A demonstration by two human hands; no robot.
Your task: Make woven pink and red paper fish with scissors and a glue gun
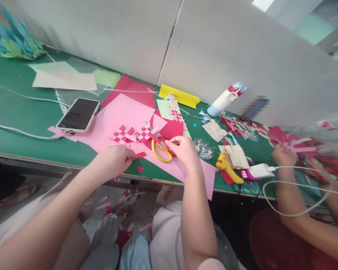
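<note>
My left hand (116, 159) is closed, its fingertips pinching the end of a small red paper strip (141, 155) low over the table edge. My right hand (183, 150) is also closed, with finger and thumb on the red handle of a pair of scissors; the scissors' yellow handle (161, 159) loops beside it. Just beyond both hands lie two woven pink-and-red paper fish, a left one (122, 135) and a right one (144, 134) next to the scissor blades. Beneath them is a large pink paper sheet (121, 112). A red scrap (140, 169) rests near the edge.
A phone (79, 114) with cables lies left. Behind are red paper (132, 90) and a yellow folded piece (179, 96). To the right: a dish of googly eyes (203, 149), a bottle (224, 100), a yellow glue gun (227, 167), and a co-worker's hands (283, 155) handling paper.
</note>
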